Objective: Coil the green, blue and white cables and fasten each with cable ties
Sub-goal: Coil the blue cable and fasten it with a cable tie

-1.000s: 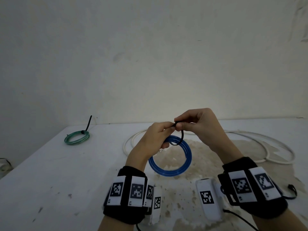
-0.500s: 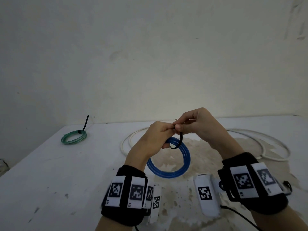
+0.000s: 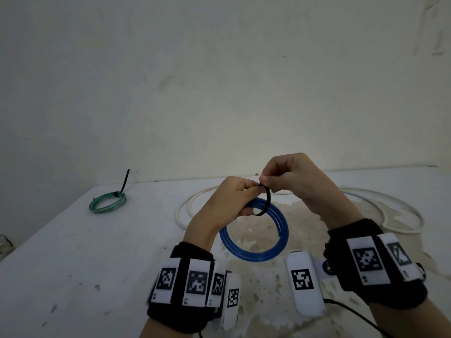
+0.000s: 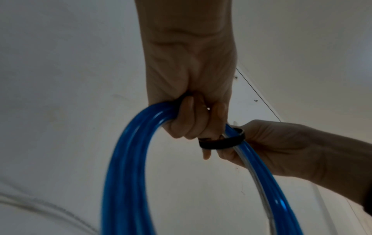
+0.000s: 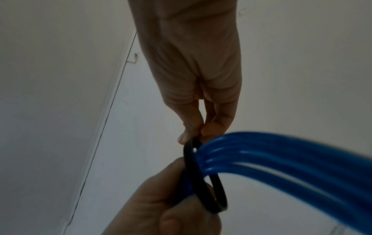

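A coiled blue cable [image 3: 256, 250] [image 4: 128, 159] [image 5: 281, 159] hangs above the table from my left hand [image 3: 234, 201] [image 4: 193, 120], whose fingers curl round its top. A black cable tie [image 3: 267, 201] [image 4: 221, 143] [image 5: 203, 179] loops loosely round the coil there. My right hand [image 3: 288, 176] [image 5: 197, 127] pinches the tie's upper end between thumb and forefinger. The green cable [image 3: 107, 203] lies coiled and tied with a black tie at the table's far left. The white cable [image 3: 390, 208] lies in loose loops along the back.
The white table [image 3: 73, 276] meets a plain wall at the back; its left edge falls away at the frame's left. A stained patch spreads under the blue coil. A thin black wire [image 3: 361, 320] trails from my right wristband.
Both hands stay together at the top of the blue coil. The right hand has shifted slightly up and right on the tie's end, and the tie's loop looks a little narrower.
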